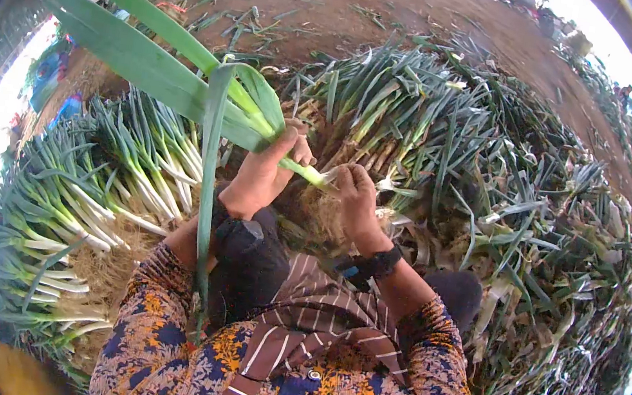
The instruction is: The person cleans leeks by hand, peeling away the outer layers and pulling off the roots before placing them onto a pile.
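My left hand (261,177) is wrapped round the stalk of a leek (150,70), just below where its leaves fan out. The broad green leaves reach up to the upper left, and one long leaf (207,184) hangs down past my left forearm. At the pale lower end, my right hand (357,202) has thumb and fingers pinched together against the leek, near its root end. Whether a loose outer layer is between those fingers is too small to tell. Pale stringy roots (322,214) show below my right hand.
Leeks with white stems (152,185) lie in a curved row on the left. A heap of untrimmed leeks (390,104) lies ahead. Stripped leaves (529,263) are piled on the right. Bare brown soil (316,0) stretches beyond, with scattered leaves.
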`<state>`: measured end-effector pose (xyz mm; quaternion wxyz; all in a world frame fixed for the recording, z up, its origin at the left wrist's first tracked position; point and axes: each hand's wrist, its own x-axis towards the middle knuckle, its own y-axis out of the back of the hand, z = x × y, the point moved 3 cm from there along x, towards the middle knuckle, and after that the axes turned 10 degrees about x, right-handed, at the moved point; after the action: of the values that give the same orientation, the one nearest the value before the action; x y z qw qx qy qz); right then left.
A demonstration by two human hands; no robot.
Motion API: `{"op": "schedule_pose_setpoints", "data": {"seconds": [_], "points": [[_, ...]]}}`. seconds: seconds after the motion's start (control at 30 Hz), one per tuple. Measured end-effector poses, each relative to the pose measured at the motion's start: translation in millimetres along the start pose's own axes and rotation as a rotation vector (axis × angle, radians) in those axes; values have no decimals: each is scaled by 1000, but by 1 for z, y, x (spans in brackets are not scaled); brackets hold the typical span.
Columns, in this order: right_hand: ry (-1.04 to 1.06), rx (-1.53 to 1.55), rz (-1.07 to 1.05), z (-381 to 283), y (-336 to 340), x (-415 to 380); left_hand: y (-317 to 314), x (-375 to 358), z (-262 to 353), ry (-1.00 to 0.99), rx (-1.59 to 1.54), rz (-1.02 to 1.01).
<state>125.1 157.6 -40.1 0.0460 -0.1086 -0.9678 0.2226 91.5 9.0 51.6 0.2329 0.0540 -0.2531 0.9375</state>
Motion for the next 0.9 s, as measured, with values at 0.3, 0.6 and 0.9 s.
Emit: {"op": "schedule_pose_setpoints", "data": {"seconds": [0.3,0.6,0.9], "points": [[-256,409,293,-15,59,-3,1,-5,4,-42,-24,-128],[-147,666,744,2,200,30,3,-16,23,-82,27,-178],[-84,837,933,-5,280,24,5,-26,36,-122,-30,-157]]}}
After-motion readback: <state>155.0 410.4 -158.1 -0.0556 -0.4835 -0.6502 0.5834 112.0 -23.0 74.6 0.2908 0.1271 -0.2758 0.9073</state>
